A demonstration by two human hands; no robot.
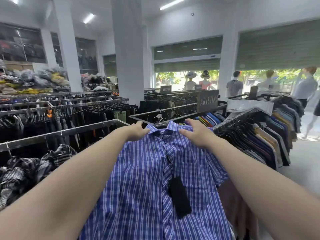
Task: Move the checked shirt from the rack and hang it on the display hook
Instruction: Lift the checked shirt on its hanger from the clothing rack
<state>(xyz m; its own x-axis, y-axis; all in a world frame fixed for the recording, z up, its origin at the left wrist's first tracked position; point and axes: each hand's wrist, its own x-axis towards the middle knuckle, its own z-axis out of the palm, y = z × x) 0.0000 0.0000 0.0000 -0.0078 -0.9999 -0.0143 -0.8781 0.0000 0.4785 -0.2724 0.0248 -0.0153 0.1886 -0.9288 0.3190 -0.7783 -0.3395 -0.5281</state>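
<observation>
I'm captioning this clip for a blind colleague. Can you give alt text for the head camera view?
Both hands, left hand and right hand, hold a blue checked shirt by its shoulders on a black hanger, a dark tag dangling down its front. Crowded clothing racks surround it in a shop.

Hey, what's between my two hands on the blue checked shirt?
In the head view, the shirt's collar and hanger lie between the left hand and right hand.

Packed clothes rails (64, 131) crowd the left, a full shirt rack (256, 135) the right; the brand sign (207, 100) and white pillar (129, 58) block ahead. Open floor (304, 161) far right.
</observation>
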